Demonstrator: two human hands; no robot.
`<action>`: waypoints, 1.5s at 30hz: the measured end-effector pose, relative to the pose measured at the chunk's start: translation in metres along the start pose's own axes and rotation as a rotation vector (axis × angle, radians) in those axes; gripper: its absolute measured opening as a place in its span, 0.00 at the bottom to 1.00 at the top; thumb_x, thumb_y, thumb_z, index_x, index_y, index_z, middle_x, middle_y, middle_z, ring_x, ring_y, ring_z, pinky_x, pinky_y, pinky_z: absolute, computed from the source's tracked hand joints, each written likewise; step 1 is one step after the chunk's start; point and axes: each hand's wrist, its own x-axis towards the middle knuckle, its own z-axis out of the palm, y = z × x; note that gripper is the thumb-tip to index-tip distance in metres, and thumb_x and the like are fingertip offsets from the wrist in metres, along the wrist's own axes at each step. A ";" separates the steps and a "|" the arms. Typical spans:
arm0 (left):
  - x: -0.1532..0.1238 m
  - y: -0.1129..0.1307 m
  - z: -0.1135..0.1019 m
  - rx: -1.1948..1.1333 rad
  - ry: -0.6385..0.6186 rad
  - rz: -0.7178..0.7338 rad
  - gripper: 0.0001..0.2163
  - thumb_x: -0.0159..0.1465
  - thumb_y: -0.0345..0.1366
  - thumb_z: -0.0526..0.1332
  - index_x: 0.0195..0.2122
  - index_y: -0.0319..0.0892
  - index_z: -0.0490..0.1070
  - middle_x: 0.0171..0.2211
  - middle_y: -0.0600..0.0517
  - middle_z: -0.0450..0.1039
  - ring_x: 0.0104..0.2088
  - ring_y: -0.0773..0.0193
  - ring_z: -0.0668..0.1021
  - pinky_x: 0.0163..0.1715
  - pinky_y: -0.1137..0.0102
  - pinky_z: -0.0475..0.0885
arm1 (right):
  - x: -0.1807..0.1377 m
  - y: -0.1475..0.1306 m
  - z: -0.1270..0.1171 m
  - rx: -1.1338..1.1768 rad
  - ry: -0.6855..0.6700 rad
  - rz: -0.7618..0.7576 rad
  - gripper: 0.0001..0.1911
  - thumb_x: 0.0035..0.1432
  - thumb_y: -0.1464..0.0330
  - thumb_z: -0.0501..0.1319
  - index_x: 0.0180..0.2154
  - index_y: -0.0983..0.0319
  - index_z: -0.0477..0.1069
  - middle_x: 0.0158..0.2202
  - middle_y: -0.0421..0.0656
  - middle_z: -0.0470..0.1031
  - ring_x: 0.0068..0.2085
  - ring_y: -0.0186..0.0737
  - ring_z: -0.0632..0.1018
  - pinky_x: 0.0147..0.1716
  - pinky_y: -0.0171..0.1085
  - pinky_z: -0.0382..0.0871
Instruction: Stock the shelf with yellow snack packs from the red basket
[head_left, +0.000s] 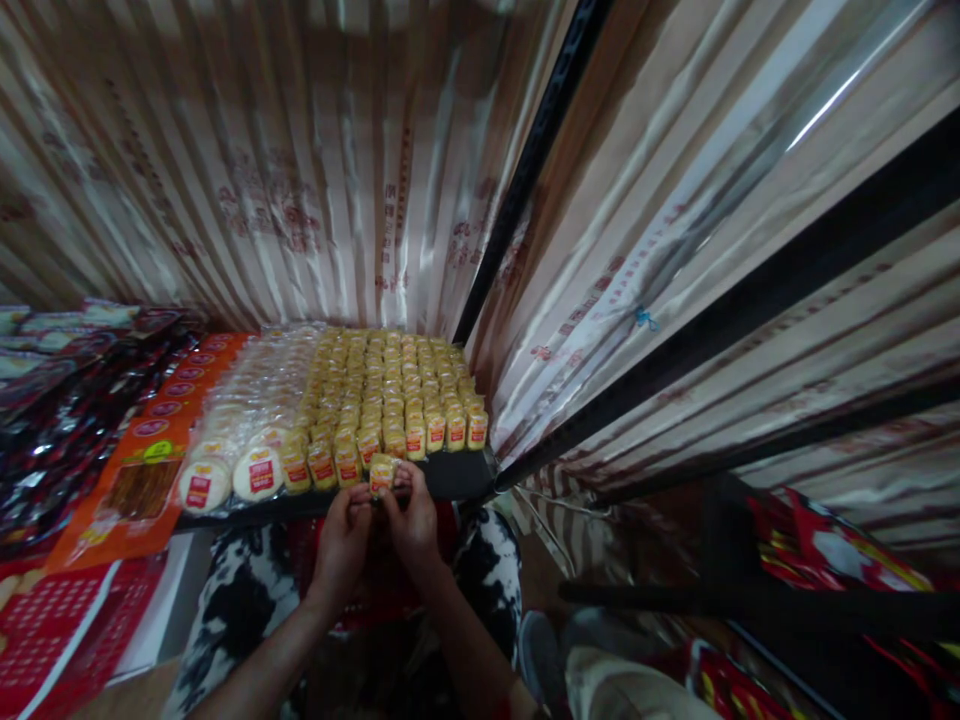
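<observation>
Between my two hands, just in front of the shelf edge, is a small yellow snack packet (382, 474) with a red and white label. My left hand (346, 522) has its fingers closed on the packet's left side. On the other side, my right hand (413, 515) pinches it between thumb and fingers. Right behind it stand rows of matching yellow packets (405, 390), packed closely on the black shelf (461, 474). Left of these lie clear-wrapped round white cakes (260, 468) with red labels.
An orange snack bag (142, 480) and dark shiny packets (82, 420) fill the shelf's left side. A red basket (67, 620) sits at lower left. Black metal bars (675, 330) cross the right side before pleated sheeting (300, 150). Red packages (832, 545) lie at right.
</observation>
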 end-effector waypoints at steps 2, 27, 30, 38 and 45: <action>0.001 0.002 -0.001 -0.010 -0.009 0.001 0.13 0.51 0.40 0.55 0.36 0.41 0.68 0.35 0.49 0.75 0.34 0.61 0.77 0.35 0.66 0.73 | 0.002 -0.001 0.004 -0.018 0.012 -0.009 0.15 0.54 0.68 0.58 0.45 0.61 0.64 0.39 0.44 0.73 0.39 0.40 0.75 0.40 0.37 0.71; 0.011 -0.019 0.004 -0.053 -0.054 0.040 0.17 0.54 0.37 0.56 0.46 0.42 0.67 0.45 0.46 0.74 0.45 0.60 0.76 0.49 0.63 0.69 | 0.008 0.009 0.023 -0.168 0.112 -0.156 0.06 0.58 0.68 0.55 0.39 0.60 0.65 0.39 0.45 0.70 0.42 0.39 0.72 0.43 0.38 0.68; 0.010 -0.024 0.004 -0.027 -0.055 0.068 0.19 0.56 0.37 0.55 0.49 0.42 0.64 0.46 0.46 0.73 0.47 0.61 0.75 0.50 0.62 0.68 | 0.005 0.009 0.022 -0.155 0.091 -0.153 0.04 0.59 0.69 0.54 0.35 0.60 0.66 0.41 0.46 0.68 0.45 0.39 0.71 0.45 0.39 0.68; 0.009 -0.027 0.004 0.046 -0.061 0.081 0.20 0.56 0.36 0.53 0.51 0.41 0.62 0.49 0.45 0.70 0.50 0.61 0.73 0.53 0.61 0.65 | -0.003 0.017 0.020 -0.183 0.003 -0.103 0.11 0.61 0.69 0.51 0.41 0.58 0.71 0.41 0.46 0.67 0.43 0.39 0.72 0.44 0.39 0.69; 0.009 -0.025 0.007 0.075 -0.053 0.112 0.20 0.57 0.36 0.54 0.51 0.42 0.63 0.50 0.45 0.70 0.51 0.59 0.72 0.53 0.58 0.64 | -0.005 0.022 0.018 -0.153 -0.040 -0.090 0.14 0.61 0.71 0.50 0.44 0.58 0.72 0.41 0.46 0.67 0.43 0.38 0.73 0.43 0.36 0.70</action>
